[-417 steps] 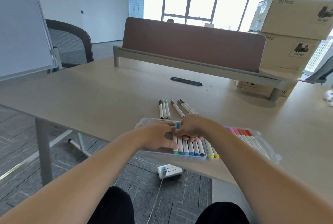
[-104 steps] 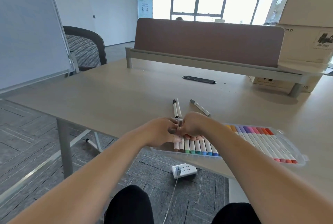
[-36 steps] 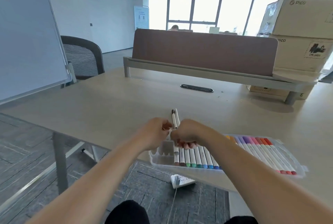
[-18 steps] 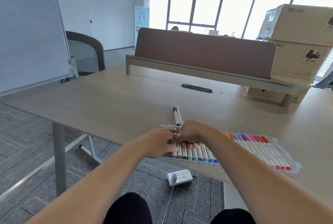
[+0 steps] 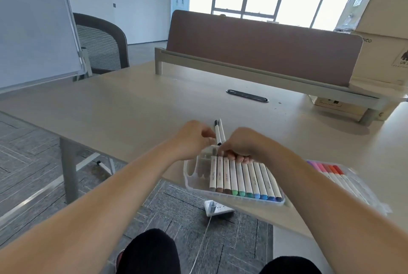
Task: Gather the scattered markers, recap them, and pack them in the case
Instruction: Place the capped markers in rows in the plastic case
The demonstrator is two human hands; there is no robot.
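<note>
On the desk (image 5: 154,108) edge, clear case (image 5: 189,177) of white, colour-capped markers (image 5: 242,176); left hand (image 5: 191,139), right hand (image 5: 241,143) curled, hold unclear.

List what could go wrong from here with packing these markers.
1. The marker case overhangs the near edge of the table; pressure from the right hand could tip it to the floor.
2. Two loose markers lie beside the left hand; a nudge might roll them away.
</note>
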